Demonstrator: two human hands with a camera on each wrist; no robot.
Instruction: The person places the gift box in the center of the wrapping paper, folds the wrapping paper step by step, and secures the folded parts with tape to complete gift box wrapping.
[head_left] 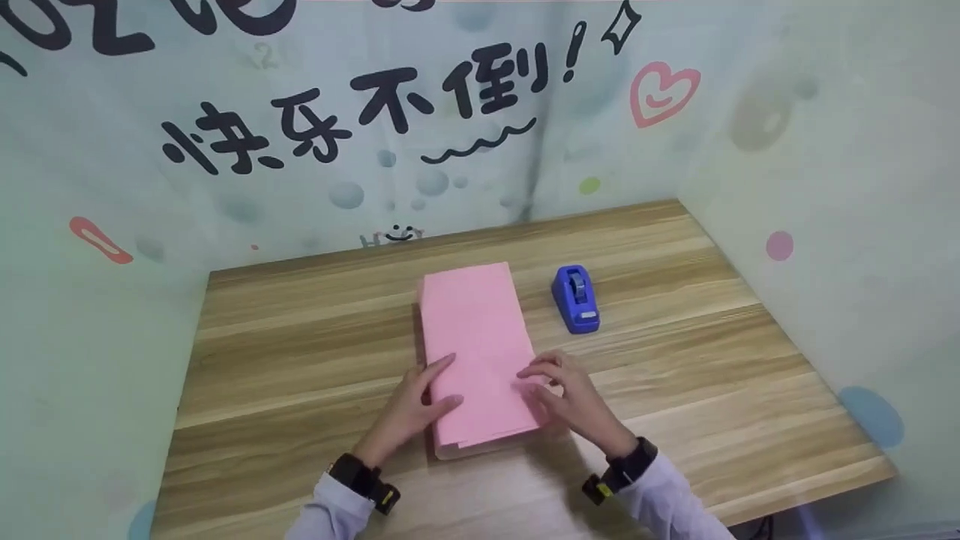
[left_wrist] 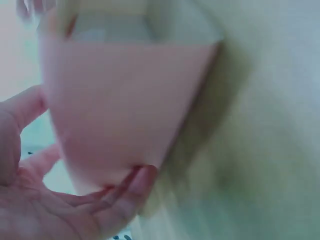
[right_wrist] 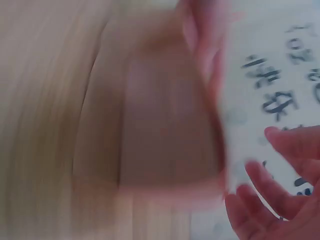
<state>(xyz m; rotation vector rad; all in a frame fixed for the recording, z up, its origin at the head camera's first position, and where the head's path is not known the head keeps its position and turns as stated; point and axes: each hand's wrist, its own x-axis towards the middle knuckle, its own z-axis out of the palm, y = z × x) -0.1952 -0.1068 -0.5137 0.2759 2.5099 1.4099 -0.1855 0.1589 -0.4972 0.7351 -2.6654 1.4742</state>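
Observation:
A long box with pink paper around it lies lengthwise on the table. In the blurred left wrist view the pink side of the box fills the middle, and its near end looks unwrapped. My left hand holds the left edge, with thumb and forefinger over the top and other fingers against the side. At the right edge is my right hand, its fingers loosely bent and spread near the paper. The right wrist view shows a brownish box end, blurred, beside that hand.
A blue tape dispenser stands to the right of the box, toward the back. The wooden table meets a printed wall covering behind and plain-looking walls at both sides. Its right front edge shows at the lower right.

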